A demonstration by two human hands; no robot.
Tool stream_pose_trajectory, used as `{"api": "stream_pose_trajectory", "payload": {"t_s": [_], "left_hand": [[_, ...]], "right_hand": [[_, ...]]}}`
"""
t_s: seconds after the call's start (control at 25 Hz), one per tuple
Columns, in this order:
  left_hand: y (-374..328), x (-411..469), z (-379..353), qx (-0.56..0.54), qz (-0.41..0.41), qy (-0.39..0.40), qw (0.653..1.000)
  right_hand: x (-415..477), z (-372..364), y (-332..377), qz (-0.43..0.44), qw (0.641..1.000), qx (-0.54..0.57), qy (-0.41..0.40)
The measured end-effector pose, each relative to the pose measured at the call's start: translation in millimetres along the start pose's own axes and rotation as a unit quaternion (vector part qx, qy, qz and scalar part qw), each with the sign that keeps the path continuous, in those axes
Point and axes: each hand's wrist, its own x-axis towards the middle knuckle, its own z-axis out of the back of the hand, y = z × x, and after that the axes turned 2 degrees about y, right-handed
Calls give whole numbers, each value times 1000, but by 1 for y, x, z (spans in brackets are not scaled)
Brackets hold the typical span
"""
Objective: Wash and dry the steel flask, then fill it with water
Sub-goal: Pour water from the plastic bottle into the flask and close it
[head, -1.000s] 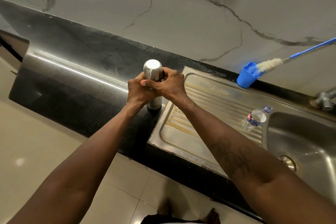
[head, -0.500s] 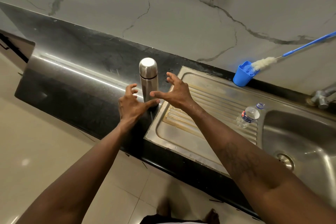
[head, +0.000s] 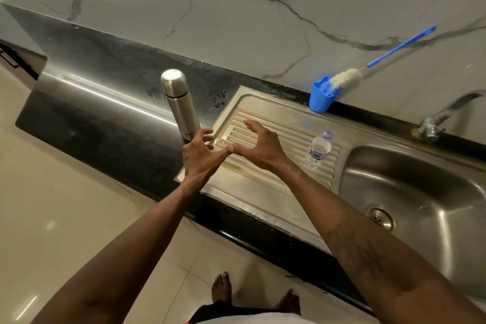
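From the head view, my left grip (head: 200, 155) and right grip (head: 259, 148) are both spread and hold nothing. The thumb tips meet over the ribbed drainboard (head: 263, 187). The steel flask (head: 180, 102) stands upright and capped on the black counter (head: 105, 123), just left of the drainboard's corner. My left fingers (head: 203, 135) overlap its base, and I cannot tell whether they touch it. On the drainboard to my right stands a small plastic bottle (head: 318, 148), near the edge of the sink basin (head: 420, 192). Farther back, against the marble wall (head: 263, 21), a blue cup (head: 321, 98) holds a bottle brush (head: 344, 77) whose blue handle leans to the right. The tap (head: 444, 116) rises behind the basin. My bare feet (head: 222, 288) are on the tiled floor (head: 65, 218).
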Motion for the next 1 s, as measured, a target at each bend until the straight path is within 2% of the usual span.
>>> {"api": "stream_pose_trajectory", "payload": {"t_s": [0.24, 0.52, 0.6, 0.8, 1.0], "left_hand": [[-53, -18, -72, -20, 0, 56, 998], [-82, -11, -137, -7, -58, 142, 988], [-87, -4, -149, -15, -57, 171, 983], [-116, 11, -177, -12, -94, 259, 961], [-123, 15, -199, -12, -126, 305, 944]], "right_hand": [[-45, 53, -60, -57, 998, 2, -9], [-78, 95, -111, -129, 991, 0, -33], [-84, 99, -121, -144, 989, -25, -12], [-89, 97, -134, -164, 968, -150, 119], [-91, 86, -148, -170, 964, -172, 109]]}}
